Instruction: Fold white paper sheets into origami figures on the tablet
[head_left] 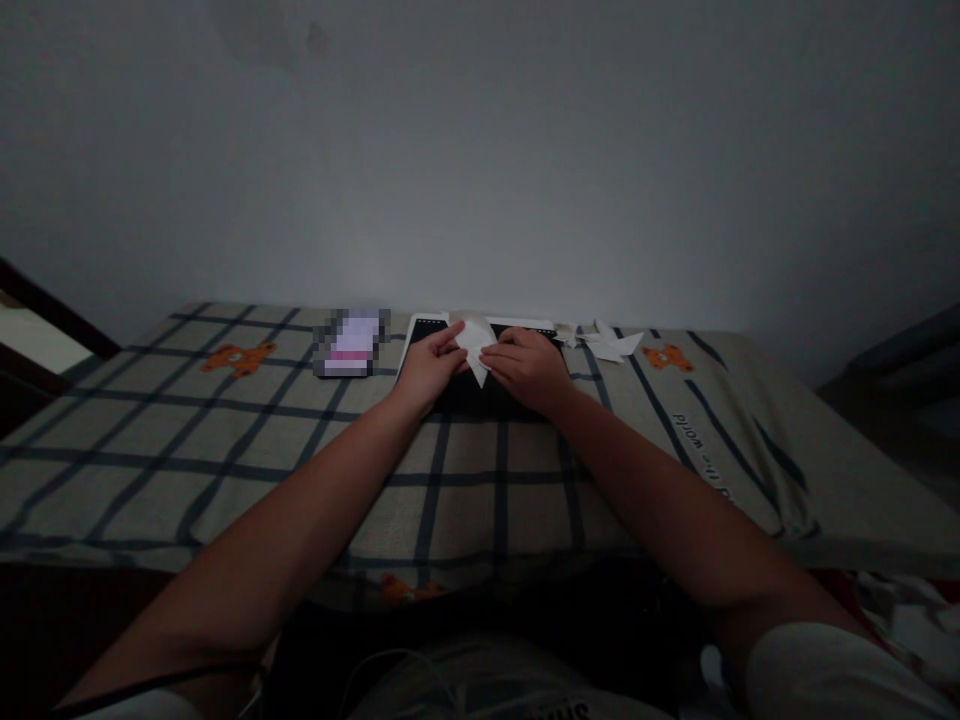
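Pinching a folded white paper (475, 345) at the frame's centre, we close both hands on it.

Our left hand (431, 362) and right hand (527, 367) grip its edges over a dark pad (457, 398); finished paper shapes (609, 342) lie right, on the checked cloth (225, 450).

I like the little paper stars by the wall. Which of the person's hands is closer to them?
Right. The right hand lies just left of the paper stars, pinching the white folded paper. The left hand sits farther left, on the paper's other side.
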